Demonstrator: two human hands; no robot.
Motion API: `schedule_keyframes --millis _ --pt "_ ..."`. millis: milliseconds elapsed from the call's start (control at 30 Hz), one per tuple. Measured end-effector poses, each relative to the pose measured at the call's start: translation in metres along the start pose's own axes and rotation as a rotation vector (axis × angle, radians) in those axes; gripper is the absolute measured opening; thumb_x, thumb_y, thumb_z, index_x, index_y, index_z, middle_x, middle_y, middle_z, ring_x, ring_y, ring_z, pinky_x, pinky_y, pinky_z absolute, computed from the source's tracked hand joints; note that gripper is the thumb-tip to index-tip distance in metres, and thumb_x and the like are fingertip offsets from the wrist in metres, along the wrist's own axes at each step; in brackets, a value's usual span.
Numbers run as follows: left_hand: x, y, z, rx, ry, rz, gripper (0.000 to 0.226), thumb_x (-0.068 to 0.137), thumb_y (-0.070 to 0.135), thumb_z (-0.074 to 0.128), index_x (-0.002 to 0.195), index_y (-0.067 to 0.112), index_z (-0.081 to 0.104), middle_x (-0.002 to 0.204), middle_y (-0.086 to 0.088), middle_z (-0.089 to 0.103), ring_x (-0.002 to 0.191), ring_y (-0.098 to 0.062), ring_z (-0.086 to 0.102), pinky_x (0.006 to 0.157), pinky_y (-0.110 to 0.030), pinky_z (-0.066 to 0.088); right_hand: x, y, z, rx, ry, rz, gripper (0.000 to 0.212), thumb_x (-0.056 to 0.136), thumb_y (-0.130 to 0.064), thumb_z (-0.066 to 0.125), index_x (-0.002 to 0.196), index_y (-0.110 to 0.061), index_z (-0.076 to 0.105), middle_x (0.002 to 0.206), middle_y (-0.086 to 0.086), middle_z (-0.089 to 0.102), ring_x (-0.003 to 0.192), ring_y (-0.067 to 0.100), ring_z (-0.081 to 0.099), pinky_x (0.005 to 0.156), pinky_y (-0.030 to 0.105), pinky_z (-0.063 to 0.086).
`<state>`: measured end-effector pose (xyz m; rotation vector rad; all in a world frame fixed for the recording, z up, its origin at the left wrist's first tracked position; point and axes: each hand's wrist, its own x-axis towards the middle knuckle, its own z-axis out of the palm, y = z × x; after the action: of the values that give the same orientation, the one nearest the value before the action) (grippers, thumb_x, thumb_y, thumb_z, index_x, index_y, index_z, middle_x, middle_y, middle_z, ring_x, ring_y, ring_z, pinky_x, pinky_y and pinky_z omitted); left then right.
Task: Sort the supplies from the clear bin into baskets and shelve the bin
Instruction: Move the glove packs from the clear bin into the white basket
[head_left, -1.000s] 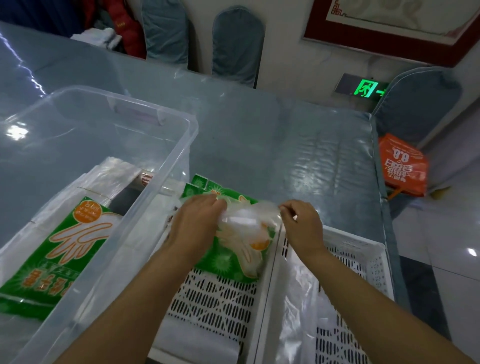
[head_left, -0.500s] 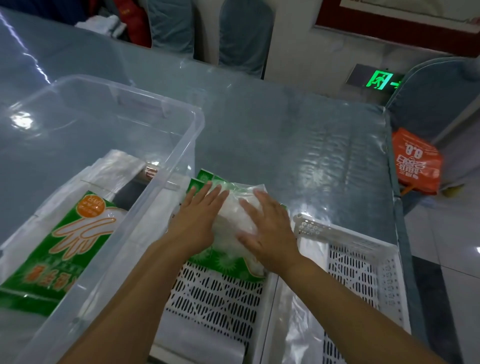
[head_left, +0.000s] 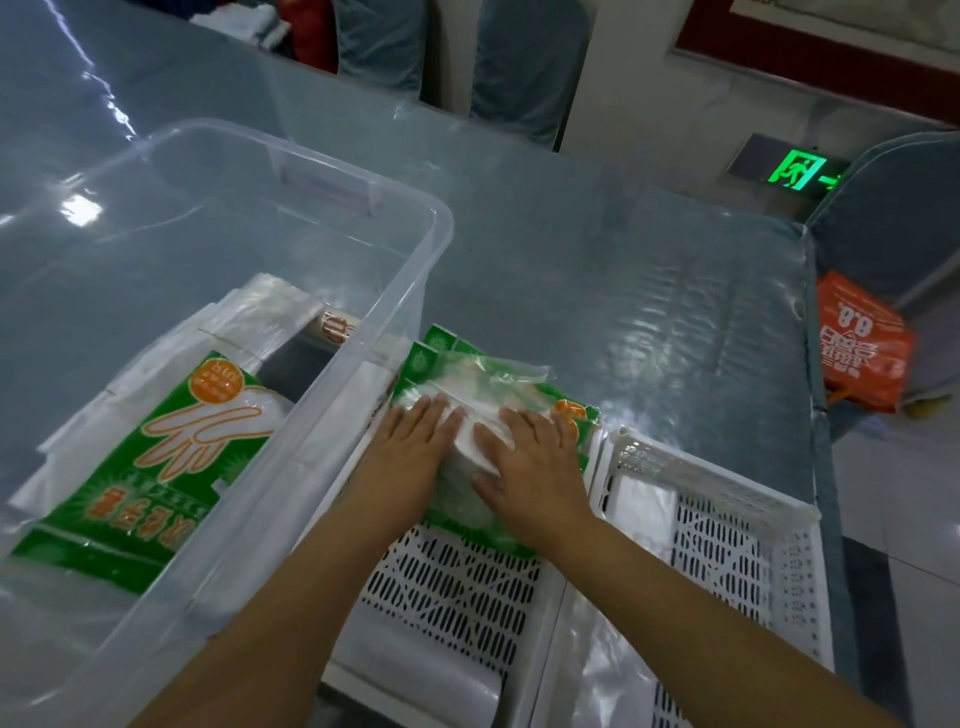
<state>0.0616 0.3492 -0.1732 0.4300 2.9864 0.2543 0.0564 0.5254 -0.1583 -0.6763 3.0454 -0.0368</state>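
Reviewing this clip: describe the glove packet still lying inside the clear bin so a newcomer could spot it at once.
Start at the big clear bin on the left of the table. Inside it, on white plastic bags, lies a flat green glove packet. It shows an outlined hand and an orange circle, and no hand touches it, unlike the packet pressed in the white basket.

Two bare forearms — no sleeves, no jewellery.

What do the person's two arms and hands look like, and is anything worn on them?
Both forearms are bare as far as the head view shows: no sleeve reaches into the picture. The left hand and the right hand wear no gloves, and no ring, watch or bracelet shows on the fingers or wrists. The fingernails look short and unpainted. No markings are visible.
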Motion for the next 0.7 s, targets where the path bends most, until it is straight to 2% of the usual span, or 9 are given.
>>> schedule_keyframes --millis 67,200,367,433,533,600,700 --pt "-0.002 0.002 -0.004 0.002 0.021 -0.017 0.082 0.086 0.021 0.054 0.147 0.022 -0.002 0.157 -0.008 -0.001 0.144 -0.022 -0.006 0.114 -0.038 -0.010 -0.001 0.000 -0.006 0.007 0.085 0.011 0.049 0.083 -0.054 0.044 0.122 -0.026 0.055 0.131 0.010 0.055 0.122 0.031 0.048 0.108 0.053 0.024" --pt "-0.010 0.013 -0.016 -0.002 0.065 -0.071 0.086 0.079 0.007 0.060 0.147 0.020 0.008 0.157 -0.006 0.008 0.144 -0.020 0.001 0.113 -0.036 -0.008 -0.007 0.006 -0.017 0.105 0.213 0.023 0.037 0.084 -0.043 0.053 0.113 -0.022 0.062 0.119 0.007 0.062 0.112 0.028 0.054 0.102 0.048 0.034" --pt "-0.023 0.024 -0.043 -0.046 0.241 -0.095 0.066 0.080 0.000 0.052 0.140 0.021 0.034 0.148 -0.004 0.036 0.137 -0.018 0.027 0.114 -0.031 0.011 -0.015 0.013 -0.032 0.198 0.370 0.024 0.030 0.081 -0.033 0.057 0.105 -0.017 0.067 0.108 0.007 0.066 0.100 0.029 0.059 0.089 0.043 0.042" --pt "-0.024 0.026 -0.052 -0.050 0.230 -0.103 0.066 0.079 0.001 0.055 0.139 0.022 0.036 0.146 -0.002 0.039 0.135 -0.018 0.031 0.112 -0.031 0.016 -0.015 0.014 -0.035 0.222 0.288 0.025 0.037 0.084 -0.038 0.056 0.114 -0.018 0.062 0.118 0.006 0.062 0.110 0.029 0.054 0.094 0.043 0.037" --pt "-0.015 0.027 -0.057 0.051 0.097 -0.071 0.073 0.081 0.001 0.058 0.143 0.022 0.027 0.152 -0.003 0.028 0.138 -0.020 0.024 0.114 -0.035 0.016 -0.009 0.018 -0.029 0.234 0.088 0.056 0.053 0.090 -0.050 0.045 0.134 -0.021 0.043 0.141 0.003 0.043 0.131 0.023 0.034 0.109 0.040 0.021" --pt "-0.004 0.028 -0.058 0.091 0.040 -0.027 0.077 0.080 0.000 0.059 0.144 0.022 0.023 0.154 -0.005 0.022 0.140 -0.022 0.020 0.113 -0.038 0.017 -0.001 0.019 -0.025 0.250 0.059 0.095 0.058 0.091 -0.052 0.042 0.139 -0.020 0.035 0.147 0.003 0.037 0.135 0.022 0.029 0.111 0.040 0.018" --pt "0.011 0.028 -0.054 0.166 -0.022 0.045 0.081 0.079 0.004 0.062 0.145 0.021 0.019 0.155 -0.005 0.018 0.140 -0.022 0.019 0.113 -0.039 0.016 0.011 0.021 -0.020 0.204 -0.026 0.107 0.064 0.087 -0.054 0.047 0.139 -0.019 0.033 0.146 0.004 0.038 0.133 0.024 0.033 0.109 0.042 0.020"
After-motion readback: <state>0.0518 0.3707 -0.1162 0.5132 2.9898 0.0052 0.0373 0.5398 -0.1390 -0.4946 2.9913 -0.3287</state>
